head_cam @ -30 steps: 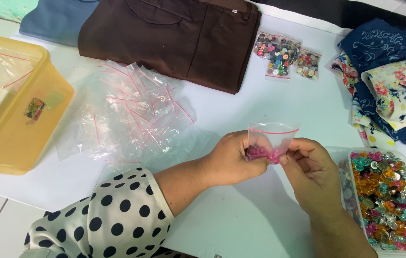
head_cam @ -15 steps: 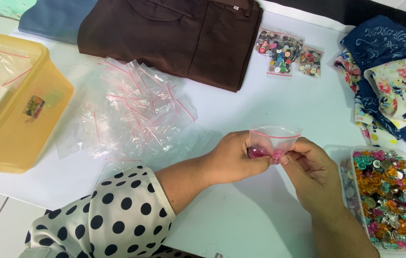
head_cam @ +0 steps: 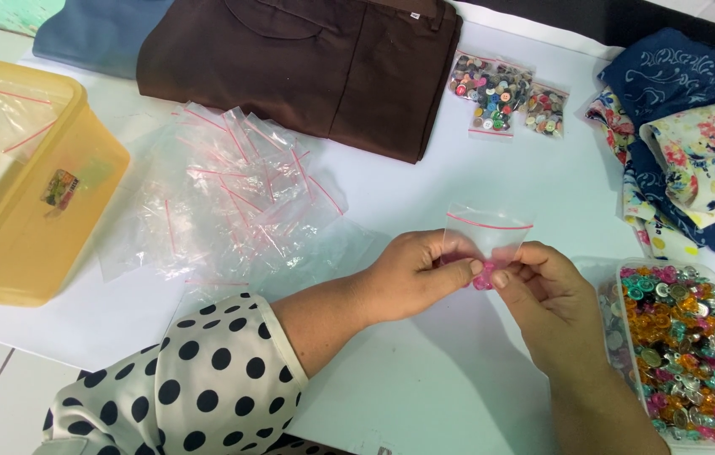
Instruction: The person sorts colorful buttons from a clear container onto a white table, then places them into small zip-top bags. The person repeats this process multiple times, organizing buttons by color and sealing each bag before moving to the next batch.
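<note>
Both hands meet over the white desk, front centre. Left hand and right hand each pinch the lower part of a small clear zip bag with a red seal strip; fingers of both are clamped together on the plastic, with small pink pieces caught between the fingertips at the bag's bottom. Bag mouth points up and away, seal looks unclosed, though hard to tell for sure.

Risks as I judge them:
- Grip is low on the bag, mouth unsupported. If the bag tips, the pink pieces can slide out onto the desk and roll.
- Pieces are tiny and the film is slick; easing 1 pinch likely drops the bag.
- Open clear tray of mixed coloured beads sits just beside the right wrist. A sideways wrist move could knock it or spill it off the desk edge.
- A dropped pink piece landing in that tray gets lost in the mix.
- Loose pile of empty clear zip bags lies near the left forearm; the polka-dot sleeve could drag them.

2 filled bags of mixed buttons sit well apart, by the folded brown garment. Yellow plastic box far left, out of the way.
</note>
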